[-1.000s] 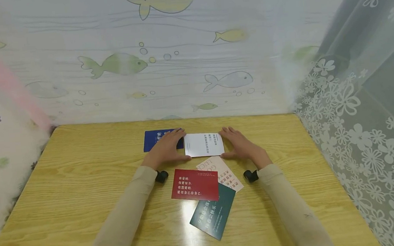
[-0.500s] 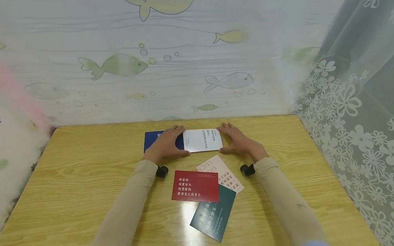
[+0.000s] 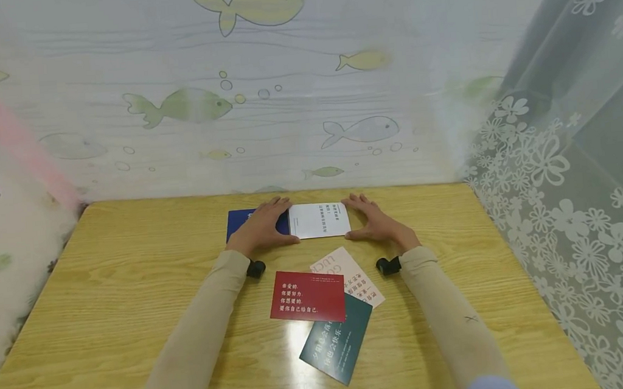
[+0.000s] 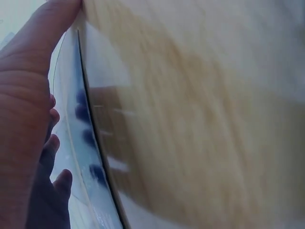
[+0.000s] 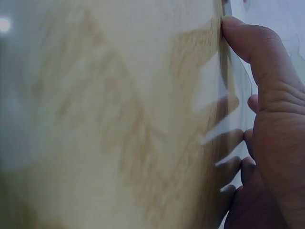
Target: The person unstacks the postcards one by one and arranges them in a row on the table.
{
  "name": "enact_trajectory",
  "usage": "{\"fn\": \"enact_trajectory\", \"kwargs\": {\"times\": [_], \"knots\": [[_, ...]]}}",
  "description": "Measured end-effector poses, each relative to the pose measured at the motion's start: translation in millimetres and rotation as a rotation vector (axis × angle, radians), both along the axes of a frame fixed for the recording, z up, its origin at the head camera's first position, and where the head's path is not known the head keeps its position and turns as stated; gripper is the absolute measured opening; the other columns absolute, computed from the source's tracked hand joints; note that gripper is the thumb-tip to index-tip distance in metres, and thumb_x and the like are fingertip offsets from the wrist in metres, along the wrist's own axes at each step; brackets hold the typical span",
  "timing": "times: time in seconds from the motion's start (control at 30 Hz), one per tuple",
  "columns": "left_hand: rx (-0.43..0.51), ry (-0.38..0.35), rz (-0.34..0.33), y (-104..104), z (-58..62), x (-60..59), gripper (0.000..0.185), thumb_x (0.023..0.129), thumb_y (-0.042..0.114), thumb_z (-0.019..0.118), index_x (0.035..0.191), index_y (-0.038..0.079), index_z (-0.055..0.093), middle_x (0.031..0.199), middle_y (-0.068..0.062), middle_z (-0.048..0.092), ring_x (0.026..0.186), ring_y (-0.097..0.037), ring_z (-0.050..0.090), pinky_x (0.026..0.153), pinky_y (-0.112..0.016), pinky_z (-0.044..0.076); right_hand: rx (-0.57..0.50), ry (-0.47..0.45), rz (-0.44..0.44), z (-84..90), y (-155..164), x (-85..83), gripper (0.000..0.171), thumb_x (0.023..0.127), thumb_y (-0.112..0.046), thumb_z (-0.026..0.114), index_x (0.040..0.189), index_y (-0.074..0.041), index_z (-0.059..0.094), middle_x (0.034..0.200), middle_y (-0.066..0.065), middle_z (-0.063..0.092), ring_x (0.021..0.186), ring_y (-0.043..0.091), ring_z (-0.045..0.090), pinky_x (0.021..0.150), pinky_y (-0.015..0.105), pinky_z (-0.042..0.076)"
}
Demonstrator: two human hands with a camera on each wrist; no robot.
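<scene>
White card, small dark print, lies flat, left hand and right hand touching its sides with relaxed fingers.

Five cards, two hands, one table

The red card reads 亲爱的,你要努力,你想要的,要你自己给自己; the pink card shows upside-down "LUCK".
</scene>
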State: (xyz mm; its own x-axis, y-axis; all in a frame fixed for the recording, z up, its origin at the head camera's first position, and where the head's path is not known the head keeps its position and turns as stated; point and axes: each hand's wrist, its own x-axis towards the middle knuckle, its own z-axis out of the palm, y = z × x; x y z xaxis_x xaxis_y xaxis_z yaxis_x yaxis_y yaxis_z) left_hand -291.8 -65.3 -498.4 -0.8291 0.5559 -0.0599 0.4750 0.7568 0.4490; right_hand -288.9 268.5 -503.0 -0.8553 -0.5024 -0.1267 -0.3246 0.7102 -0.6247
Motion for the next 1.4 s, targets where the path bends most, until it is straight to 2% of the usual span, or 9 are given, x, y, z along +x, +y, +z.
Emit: {"fn": "enact_trajectory", "kwargs": {"times": [0.23, 0.43, 0.57, 0.87, 1.07, 1.4], "knots": [[-0.064, -0.024, -0.019, -2.9, -3.8, -0.8, 0.097, 0.091, 0.058, 0.069, 0.162, 0.007, 0.026, 0.17, -0.011, 0.02, 0.158, -0.032, 0.01, 0.129, -0.051, 0.009, 0.011, -0.027, 0.007, -2.2, 0.7, -2.6, 0.089, 0.09, -0.027, 0.079, 0.162, -0.013, 0.028, 0.171, 0.015, 0.003, 0.157, 0.036, -0.009, 0.127, 0.054, -0.008], [-0.118, -0.042, -0.035, -3.5, -2.6, 1.1, 0.094, 0.095, 0.059, 0.061, 0.164, 0.011, 0.017, 0.172, -0.009, 0.011, 0.159, -0.032, 0.004, 0.129, -0.052, 0.005, 0.038, -0.025, 0.026, -2.0, 0.7, -4.3, 0.09, 0.092, -0.029, 0.077, 0.163, -0.012, 0.025, 0.171, 0.019, 0.001, 0.156, 0.041, -0.012, 0.126, 0.058, -0.008], [-0.104, -0.049, -0.034, -3.8, -0.8, 1.9, 0.092, 0.097, 0.056, 0.061, 0.164, 0.011, 0.018, 0.172, -0.01, 0.01, 0.159, -0.033, 0.003, 0.129, -0.052, 0.003, 0.043, -0.025, 0.028, -0.1, -0.1, -4.8, 0.089, 0.093, -0.03, 0.076, 0.163, -0.011, 0.024, 0.171, 0.019, 0.0, 0.156, 0.041, -0.013, 0.126, 0.058, -0.008], [-0.062, -0.087, -0.034, -6.9, -5.8, -0.4, 0.091, 0.098, 0.053, 0.062, 0.164, 0.013, 0.014, 0.172, -0.007, 0.008, 0.159, -0.031, -0.001, 0.129, -0.05, -0.001, 0.065, -0.031, 0.04, 1.0, -0.6, -4.9, 0.088, 0.095, -0.03, 0.073, 0.163, -0.01, 0.02, 0.17, 0.021, -0.001, 0.155, 0.042, -0.014, 0.125, 0.06, -0.009], [-0.063, -0.083, -0.049, -7.9, -6.5, -0.9, 0.092, 0.098, 0.051, 0.062, 0.164, 0.011, 0.013, 0.172, -0.009, 0.007, 0.159, -0.032, -0.001, 0.129, -0.052, -0.001, 0.089, -0.039, 0.039, -0.7, -0.4, -5.9, 0.089, 0.095, -0.031, 0.072, 0.164, -0.012, 0.018, 0.171, 0.018, -0.003, 0.156, 0.039, -0.015, 0.126, 0.057, -0.009], [-0.041, -0.093, -0.036, -7.3, 4.1, 4.5, 0.092, 0.096, 0.051, 0.065, 0.164, 0.011, 0.017, 0.172, -0.008, 0.011, 0.158, -0.033, 0.003, 0.129, -0.052, 0.003, 0.071, -0.057, 0.019, 0.6, 1.1, -5.6, 0.091, 0.094, -0.032, 0.074, 0.164, -0.015, 0.019, 0.171, 0.016, -0.003, 0.156, 0.037, -0.016, 0.126, 0.056, -0.01]]}}
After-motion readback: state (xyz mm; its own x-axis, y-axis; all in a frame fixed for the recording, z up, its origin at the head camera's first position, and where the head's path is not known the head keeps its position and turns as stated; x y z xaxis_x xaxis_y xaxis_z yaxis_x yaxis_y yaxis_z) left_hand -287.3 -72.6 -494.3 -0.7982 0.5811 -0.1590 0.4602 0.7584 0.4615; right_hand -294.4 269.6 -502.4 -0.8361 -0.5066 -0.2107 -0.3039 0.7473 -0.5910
